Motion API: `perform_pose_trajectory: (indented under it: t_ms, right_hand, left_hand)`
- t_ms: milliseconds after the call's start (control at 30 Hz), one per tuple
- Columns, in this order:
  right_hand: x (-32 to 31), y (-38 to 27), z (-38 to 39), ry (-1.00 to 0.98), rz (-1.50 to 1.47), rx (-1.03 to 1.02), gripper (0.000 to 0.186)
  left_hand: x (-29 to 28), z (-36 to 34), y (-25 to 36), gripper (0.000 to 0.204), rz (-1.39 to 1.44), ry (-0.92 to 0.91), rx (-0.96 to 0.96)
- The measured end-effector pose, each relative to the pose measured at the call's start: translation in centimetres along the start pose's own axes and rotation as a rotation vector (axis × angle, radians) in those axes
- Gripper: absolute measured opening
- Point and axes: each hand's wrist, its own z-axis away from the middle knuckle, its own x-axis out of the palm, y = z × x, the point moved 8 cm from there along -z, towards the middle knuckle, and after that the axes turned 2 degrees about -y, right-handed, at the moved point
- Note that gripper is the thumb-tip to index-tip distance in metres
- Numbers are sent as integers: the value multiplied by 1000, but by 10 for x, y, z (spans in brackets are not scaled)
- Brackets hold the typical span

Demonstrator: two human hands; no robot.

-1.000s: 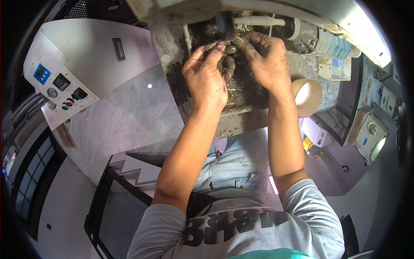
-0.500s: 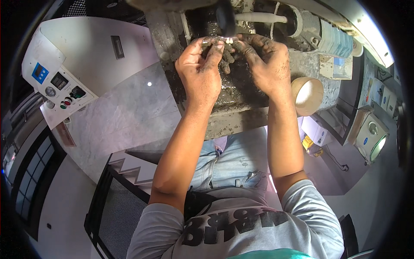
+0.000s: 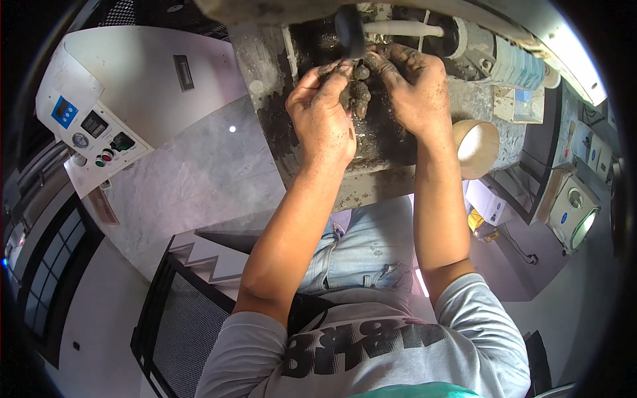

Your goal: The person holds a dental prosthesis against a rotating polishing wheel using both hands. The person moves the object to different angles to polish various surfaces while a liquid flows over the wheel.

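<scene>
My left hand [image 3: 323,119] and my right hand [image 3: 420,93] meet just below a dark round wheel [image 3: 350,32] on a pale horizontal shaft [image 3: 403,28]. Grey-brown slurry coats the fingers of both. Thumbs and forefingers of both hands are pinched close to the wheel's lower edge, around a small slurry-covered piece that is mostly hidden. Whether it touches the wheel I cannot tell. Muddy shapes [image 3: 360,99] between the hands may be fingertips or lumps of wet paste. Under them lies a wet, dark trough with a splattered front ledge [image 3: 375,182].
A round beige bowl [image 3: 475,148] stands right of my right wrist. Behind it are a grey-blue motor housing [image 3: 514,63] and a small clear-sided box [image 3: 519,105]. At left stands a white machine with a control panel [image 3: 99,139]. A pale hood edge [image 3: 524,33] hangs overhead.
My left hand has shifted right and slightly down, and its wrist has turned. My right hand has risen slightly. Pale tooth-like bits seen between the fingertips earlier are now hidden.
</scene>
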Motion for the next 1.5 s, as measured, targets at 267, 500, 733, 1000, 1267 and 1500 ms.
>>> perform_pose_trajectory:
  t_ms: [267, 500, 733, 1000, 1267, 1500]
  right_hand:
    - [-2, -5, -2, -1, 30, -28, 20]
    - [3, 0, -4, -27, 37, -24, 18]
    - [2, 3, -7, -19, 58, -29, 20]
    - [5, 13, 2, -22, -130, -68, 18]
    - [21, 14, 6, -71, -132, -5, 15]
    - [25, 17, 5, -5, -161, 81, 16]
  left_hand:
    - [5, 8, -4, 10, 76, 70, -90]
    - [4, 9, -1, 12, 61, 56, -55]
    - [-5, -4, -10, 11, 20, 56, -25]
    - [-3, 1, 2, 7, -115, -55, 115]
    - [9, -24, 37, 6, -460, -77, 170]
    - [18, -37, 41, 7, -617, -159, 197]
